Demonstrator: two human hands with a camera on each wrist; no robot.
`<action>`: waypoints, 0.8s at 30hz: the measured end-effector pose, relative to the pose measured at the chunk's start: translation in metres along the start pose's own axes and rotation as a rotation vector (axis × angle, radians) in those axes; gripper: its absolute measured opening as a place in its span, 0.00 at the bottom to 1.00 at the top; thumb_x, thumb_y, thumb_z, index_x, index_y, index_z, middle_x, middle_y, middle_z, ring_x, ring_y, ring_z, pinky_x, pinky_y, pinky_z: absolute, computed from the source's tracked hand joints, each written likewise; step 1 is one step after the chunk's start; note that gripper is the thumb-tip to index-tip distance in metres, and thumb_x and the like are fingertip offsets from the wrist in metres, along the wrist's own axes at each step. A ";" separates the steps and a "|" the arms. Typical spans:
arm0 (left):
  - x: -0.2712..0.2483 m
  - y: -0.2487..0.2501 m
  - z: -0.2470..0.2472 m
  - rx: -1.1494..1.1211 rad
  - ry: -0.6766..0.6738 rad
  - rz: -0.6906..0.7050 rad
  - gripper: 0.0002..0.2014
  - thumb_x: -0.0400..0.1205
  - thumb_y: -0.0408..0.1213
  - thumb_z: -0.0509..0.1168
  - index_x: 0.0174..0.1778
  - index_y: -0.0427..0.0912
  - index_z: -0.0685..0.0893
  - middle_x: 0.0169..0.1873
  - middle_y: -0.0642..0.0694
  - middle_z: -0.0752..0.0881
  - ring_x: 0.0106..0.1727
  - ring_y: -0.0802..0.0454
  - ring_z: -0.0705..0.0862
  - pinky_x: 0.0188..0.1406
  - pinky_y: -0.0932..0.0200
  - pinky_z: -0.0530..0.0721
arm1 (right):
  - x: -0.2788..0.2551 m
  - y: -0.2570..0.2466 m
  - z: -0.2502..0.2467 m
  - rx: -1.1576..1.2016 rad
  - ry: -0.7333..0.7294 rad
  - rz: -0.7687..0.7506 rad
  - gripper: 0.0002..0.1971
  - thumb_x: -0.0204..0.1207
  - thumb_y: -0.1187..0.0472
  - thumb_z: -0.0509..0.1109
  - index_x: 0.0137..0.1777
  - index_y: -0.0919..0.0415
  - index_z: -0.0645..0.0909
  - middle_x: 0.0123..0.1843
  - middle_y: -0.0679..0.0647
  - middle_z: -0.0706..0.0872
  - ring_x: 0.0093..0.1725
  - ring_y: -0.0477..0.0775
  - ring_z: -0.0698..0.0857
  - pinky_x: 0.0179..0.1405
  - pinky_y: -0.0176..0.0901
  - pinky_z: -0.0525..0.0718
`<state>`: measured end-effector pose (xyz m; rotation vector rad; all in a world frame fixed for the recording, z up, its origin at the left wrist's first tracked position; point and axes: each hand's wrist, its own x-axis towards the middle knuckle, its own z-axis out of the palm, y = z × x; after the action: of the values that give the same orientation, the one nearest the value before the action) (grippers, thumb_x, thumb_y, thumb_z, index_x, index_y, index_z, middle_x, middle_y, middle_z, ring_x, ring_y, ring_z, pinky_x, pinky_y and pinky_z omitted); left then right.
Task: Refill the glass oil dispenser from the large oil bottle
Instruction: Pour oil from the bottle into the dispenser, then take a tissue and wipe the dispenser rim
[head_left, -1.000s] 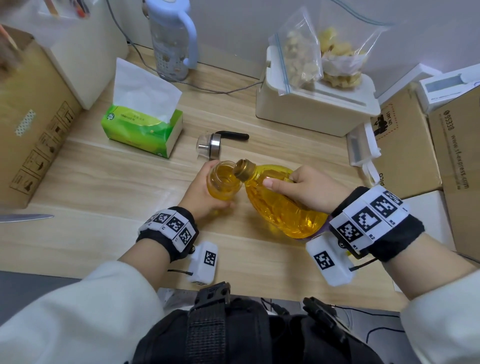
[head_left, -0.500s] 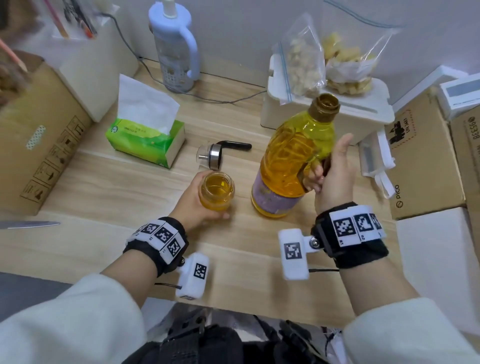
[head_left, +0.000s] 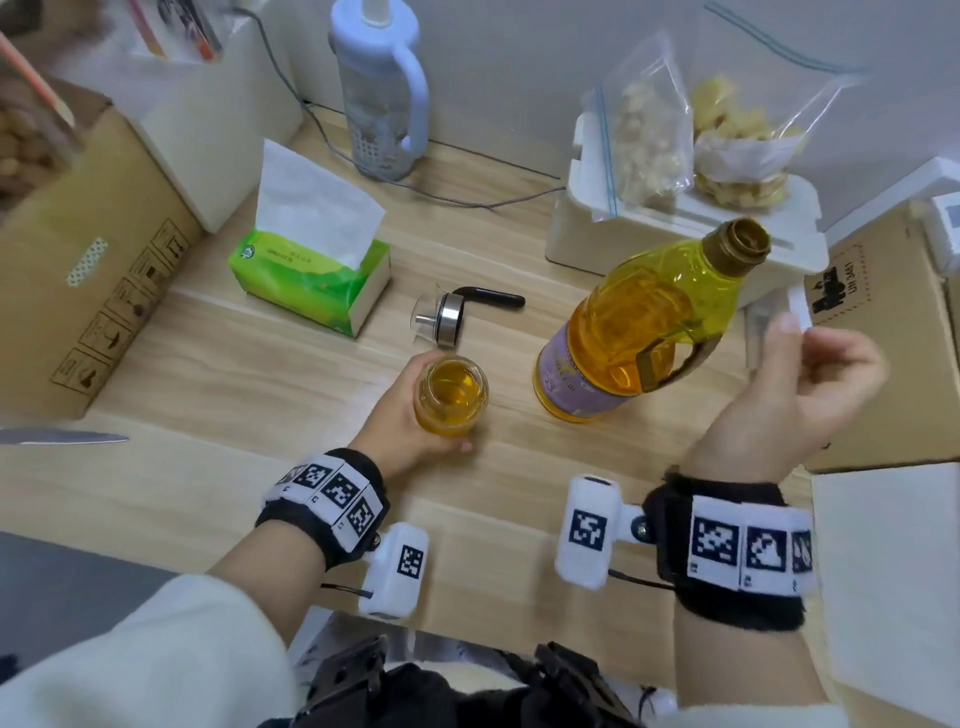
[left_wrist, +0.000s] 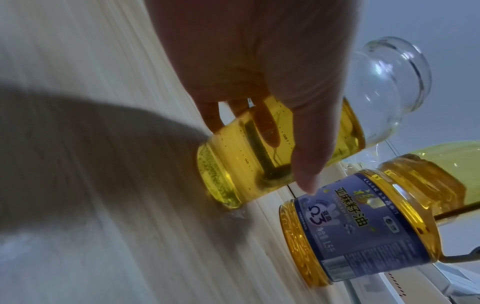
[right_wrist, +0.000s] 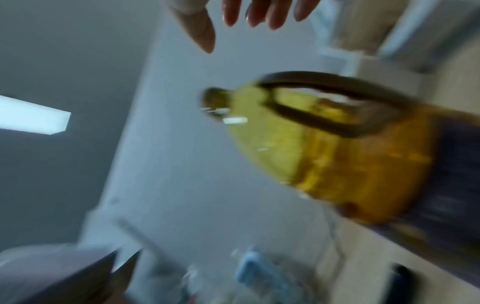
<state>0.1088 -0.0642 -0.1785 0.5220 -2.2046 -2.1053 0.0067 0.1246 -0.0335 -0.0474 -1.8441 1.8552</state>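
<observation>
**Oil bottle stands uncapped as dispenser sits filled in hand**

From the head camera: a person's left hand (head_left: 402, 423) wraps its fingers round the glass oil dispenser (head_left: 451, 397), which stands upright and open-mouthed on the wooden table (head_left: 218, 374), amber oil inside. Just to its right the large oil bottle (head_left: 641, 325) stands on the table, uncapped. The right hand (head_left: 795, 389) hangs in the air beside the bottle's handle, fingers loosely spread and holding nothing — clear of the plastic. Behind the dispenser lies its metal spout lid (head_left: 449, 317) with a black lever, on its side; a green tissue pack (head_left: 311, 273) sits further left, a white foam box (head_left: 675, 234) carrying two food bags at the back.

From the left wrist: fingers (left_wrist: 306, 144) and thumb curl against the dispenser's (left_wrist: 280, 156) glass wall, oil reaching roughly to the shoulder and the neck above it clear. The bottle's (left_wrist: 363, 222) blue label stands just beside it, apart from the hand (left_wrist: 259, 61).

From the right wrist — a blurred frame: the fingertips (right_wrist: 259, 14) show at the top edge, straight and parted, nothing between them. The bottle (right_wrist: 337, 148) with its dark handle fills the right side, not touched by the hand (right_wrist: 233, 18).
</observation>
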 end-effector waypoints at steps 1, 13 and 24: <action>0.000 0.000 -0.002 -0.007 -0.010 -0.005 0.44 0.53 0.22 0.81 0.58 0.57 0.68 0.53 0.58 0.79 0.51 0.79 0.78 0.54 0.80 0.72 | -0.006 -0.018 0.010 0.057 -0.088 -0.108 0.08 0.71 0.62 0.68 0.40 0.52 0.70 0.37 0.45 0.75 0.35 0.41 0.74 0.41 0.39 0.75; 0.007 0.021 -0.100 -0.008 0.316 -0.030 0.22 0.69 0.21 0.70 0.46 0.54 0.79 0.46 0.55 0.83 0.49 0.58 0.82 0.62 0.51 0.81 | -0.082 0.020 0.269 -0.906 -1.359 -0.006 0.41 0.63 0.53 0.80 0.74 0.57 0.64 0.72 0.59 0.73 0.71 0.61 0.74 0.69 0.53 0.74; 0.091 -0.021 -0.173 0.227 0.437 -0.124 0.51 0.52 0.44 0.84 0.72 0.49 0.66 0.69 0.44 0.76 0.67 0.49 0.76 0.72 0.48 0.73 | -0.087 0.018 0.282 -0.321 -1.244 0.161 0.15 0.79 0.62 0.65 0.31 0.48 0.72 0.30 0.44 0.77 0.30 0.38 0.76 0.31 0.33 0.71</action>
<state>0.0730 -0.2560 -0.2047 1.0441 -2.1970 -1.5914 -0.0302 -0.1677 -0.0582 1.0953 -2.9709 1.7724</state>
